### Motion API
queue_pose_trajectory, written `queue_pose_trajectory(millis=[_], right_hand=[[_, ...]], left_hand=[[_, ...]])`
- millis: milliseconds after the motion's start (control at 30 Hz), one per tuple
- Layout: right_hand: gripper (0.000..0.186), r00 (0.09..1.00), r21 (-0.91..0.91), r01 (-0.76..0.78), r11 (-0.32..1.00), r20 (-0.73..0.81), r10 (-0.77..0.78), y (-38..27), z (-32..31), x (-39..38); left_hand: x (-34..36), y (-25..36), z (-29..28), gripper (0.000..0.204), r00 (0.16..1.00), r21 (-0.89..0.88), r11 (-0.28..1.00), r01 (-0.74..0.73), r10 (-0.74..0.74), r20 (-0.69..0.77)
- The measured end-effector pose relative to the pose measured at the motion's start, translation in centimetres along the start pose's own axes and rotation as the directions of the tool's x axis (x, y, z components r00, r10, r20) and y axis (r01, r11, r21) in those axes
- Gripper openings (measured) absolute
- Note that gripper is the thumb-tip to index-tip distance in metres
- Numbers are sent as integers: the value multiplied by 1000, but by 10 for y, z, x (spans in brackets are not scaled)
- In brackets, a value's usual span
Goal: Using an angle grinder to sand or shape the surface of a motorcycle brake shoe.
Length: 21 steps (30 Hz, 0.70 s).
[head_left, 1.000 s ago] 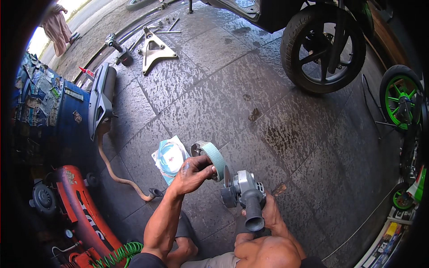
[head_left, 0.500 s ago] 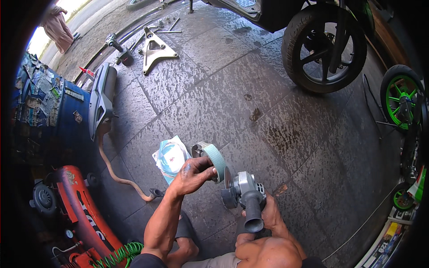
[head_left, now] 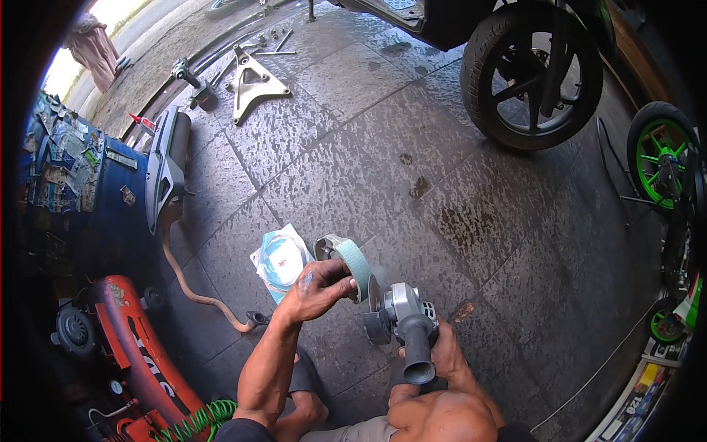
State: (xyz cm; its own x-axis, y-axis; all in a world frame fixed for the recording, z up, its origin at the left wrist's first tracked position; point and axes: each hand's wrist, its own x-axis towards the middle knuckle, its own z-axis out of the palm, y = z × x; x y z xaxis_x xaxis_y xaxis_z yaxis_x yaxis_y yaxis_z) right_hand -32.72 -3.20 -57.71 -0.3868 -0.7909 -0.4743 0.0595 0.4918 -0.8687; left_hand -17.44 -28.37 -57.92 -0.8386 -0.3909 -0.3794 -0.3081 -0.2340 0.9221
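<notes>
My left hand (head_left: 313,291) grips a curved metal shoe (head_left: 350,261) with a pale green lining, its thumb on the lower end. Gripped in my right hand (head_left: 448,346) is a grey angle grinder (head_left: 403,317), whose disc (head_left: 374,293) sits at the lining's lower right edge; whether they touch is hard to tell. A faint haze hangs beside that spot. Left of the shoe, a clear packet with a white card (head_left: 281,261) lies on the tiled floor (head_left: 383,169).
A red compressor (head_left: 132,331), exhaust muffler (head_left: 169,162) and blue cabinet (head_left: 88,177) line the left. Further off lie a cordless tool (head_left: 193,85) and metal bracket (head_left: 254,88). A scooter wheel (head_left: 530,88) and green-rimmed wheel (head_left: 663,158) stand right. A person (head_left: 99,51) is outside.
My hands and the grinder have barely moved. A faint haze now shows beside the lining. The person outside has shifted slightly.
</notes>
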Motion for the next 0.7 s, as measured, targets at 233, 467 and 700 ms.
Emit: queue_pose_trajectory(millis=[233,467,700], right_hand=[[87,1000,3,24,1000,5,-24,-5,-1,1],[85,999,-35,34,999,-2,-34,0,-2,-1],[85,1000,-40,28,999,-2,-28,4,0,0]], left_hand=[[1,1,-1,24,1000,2,1000,-12,12,27],[0,0,-7,31,995,43,999,10,-14,94],[-1,4,-4,25,998,61,997,-45,42,52]])
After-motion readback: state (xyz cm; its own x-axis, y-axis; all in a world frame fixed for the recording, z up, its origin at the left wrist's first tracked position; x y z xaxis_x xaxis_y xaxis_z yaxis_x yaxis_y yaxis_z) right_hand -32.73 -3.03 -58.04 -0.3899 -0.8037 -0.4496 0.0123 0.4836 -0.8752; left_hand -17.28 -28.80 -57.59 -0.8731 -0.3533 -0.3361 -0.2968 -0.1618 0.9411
